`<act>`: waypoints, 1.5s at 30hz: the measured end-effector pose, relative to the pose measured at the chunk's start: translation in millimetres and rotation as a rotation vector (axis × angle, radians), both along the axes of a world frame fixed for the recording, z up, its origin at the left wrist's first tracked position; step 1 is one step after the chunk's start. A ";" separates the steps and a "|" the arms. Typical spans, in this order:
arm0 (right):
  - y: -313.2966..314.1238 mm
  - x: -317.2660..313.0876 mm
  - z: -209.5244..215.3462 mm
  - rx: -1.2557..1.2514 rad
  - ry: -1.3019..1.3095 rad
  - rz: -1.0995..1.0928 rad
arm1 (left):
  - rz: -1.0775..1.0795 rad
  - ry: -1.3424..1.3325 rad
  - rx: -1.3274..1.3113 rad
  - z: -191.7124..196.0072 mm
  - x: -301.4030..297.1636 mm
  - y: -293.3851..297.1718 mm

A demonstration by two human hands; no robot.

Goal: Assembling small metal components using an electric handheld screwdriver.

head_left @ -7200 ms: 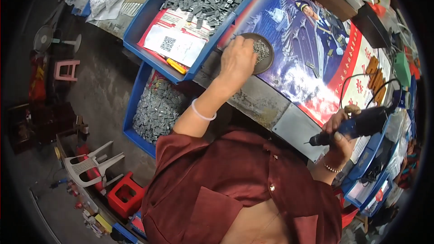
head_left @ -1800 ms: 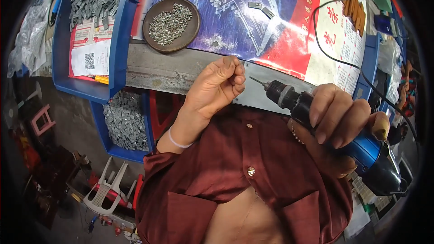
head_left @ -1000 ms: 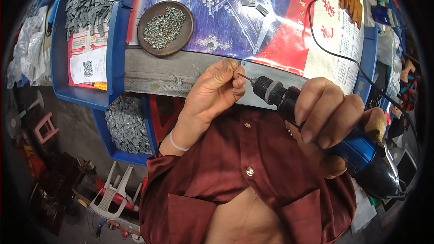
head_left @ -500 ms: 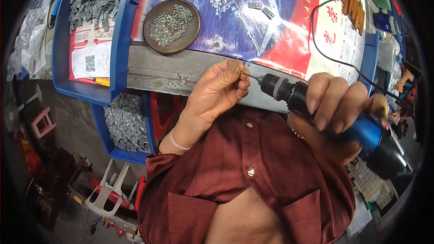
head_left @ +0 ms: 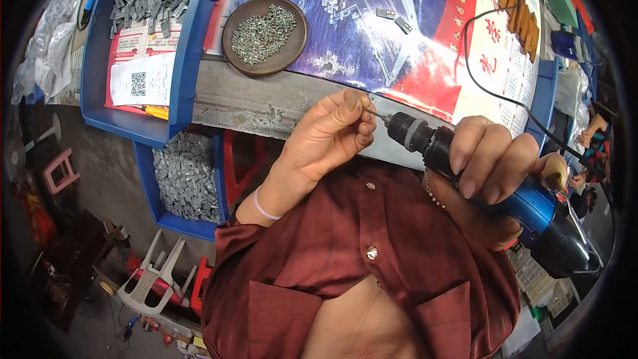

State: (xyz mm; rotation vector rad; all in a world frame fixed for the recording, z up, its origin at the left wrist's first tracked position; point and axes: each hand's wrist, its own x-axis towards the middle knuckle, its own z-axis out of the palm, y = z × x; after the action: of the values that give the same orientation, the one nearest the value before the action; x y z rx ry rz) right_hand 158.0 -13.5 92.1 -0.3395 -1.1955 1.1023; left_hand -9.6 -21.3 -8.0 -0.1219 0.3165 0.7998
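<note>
My right hand (head_left: 495, 176) grips a blue and black electric screwdriver (head_left: 505, 189), its thin bit pointing left. My left hand (head_left: 329, 136) is pinched at the tip of that bit, fingers closed around something small, likely a screw, too small to see clearly. Both hands are close to my chest, just in front of the grey table edge (head_left: 266, 103). A round brown dish (head_left: 264, 25) full of small silver screws sits on the table beyond my left hand.
A blue tray (head_left: 183, 60) at left holds several grey metal parts and printed papers. Another blue bin (head_left: 189, 176) of grey parts sits lower down. A colourful poster (head_left: 412, 46) covers the table, with two small metal pieces (head_left: 394, 18) on it. The screwdriver's black cord (head_left: 478, 86) loops across. Plastic stools stand on the floor.
My left hand came back from the screw dish and now pinches at the screwdriver's bit. My right hand brought the screwdriver up close to my chest; over the last second both barely shifted.
</note>
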 end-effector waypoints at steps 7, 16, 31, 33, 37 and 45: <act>0.6 -4.8 1.4 -0.008 0.001 -0.002 | 0.006 0.005 -0.004 0.3 0.4 -1.5; 0.5 -0.5 0.6 0.052 -0.106 0.031 | 0.002 -0.012 0.029 -5.0 4.5 0.3; -11.0 -18.9 -5.9 0.072 -0.116 -0.163 | -0.008 0.093 0.046 -9.7 7.5 -3.2; -10.0 -19.4 -12.0 0.098 -0.026 -0.221 | -0.009 0.120 0.073 -8.3 5.3 -3.8; -10.5 -15.7 -18.9 0.075 0.046 -0.193 | -0.030 0.173 0.113 -10.2 0.7 -7.6; -14.5 -15.6 -10.9 -0.063 0.048 -0.171 | -0.057 0.357 0.255 -0.5 -5.4 -10.4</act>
State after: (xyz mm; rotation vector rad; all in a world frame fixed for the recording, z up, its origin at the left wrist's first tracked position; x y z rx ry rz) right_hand 142.4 -28.0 81.2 -0.4534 -1.0704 0.9959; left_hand -14.9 -31.7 -8.5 0.2709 0.5483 0.7974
